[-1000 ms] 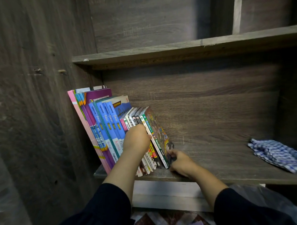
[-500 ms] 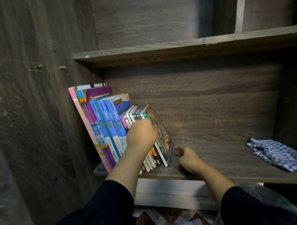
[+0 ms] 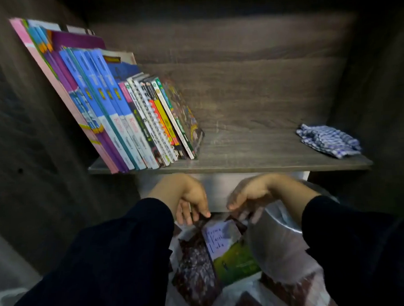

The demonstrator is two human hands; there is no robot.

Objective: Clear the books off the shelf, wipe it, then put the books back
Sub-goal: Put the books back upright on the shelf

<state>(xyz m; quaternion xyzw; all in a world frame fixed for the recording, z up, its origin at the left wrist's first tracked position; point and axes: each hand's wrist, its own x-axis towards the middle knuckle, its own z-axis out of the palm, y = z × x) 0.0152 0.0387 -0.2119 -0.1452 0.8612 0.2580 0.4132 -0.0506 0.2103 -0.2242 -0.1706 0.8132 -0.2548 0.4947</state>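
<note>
While the row of books (image 3: 125, 105) leans leftward at the upper left on the wooden shelf (image 3: 254, 159), both hands reach a book (image 3: 228, 246) at lower centre, handwritten "Terima Kasih Luka"; left hand (image 3: 191, 197) and right hand (image 3: 249, 194) seemingly pinch its top edge, though blurred.

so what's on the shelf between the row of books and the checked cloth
Nothing: in the head view the shelf is bare wood between the books and the cloth.

Both arms reach forward, left hand (image 3: 189, 197) and right hand (image 3: 249, 194) hanging side by side, fingers (image 3: 204, 211) drooping downward.
</note>
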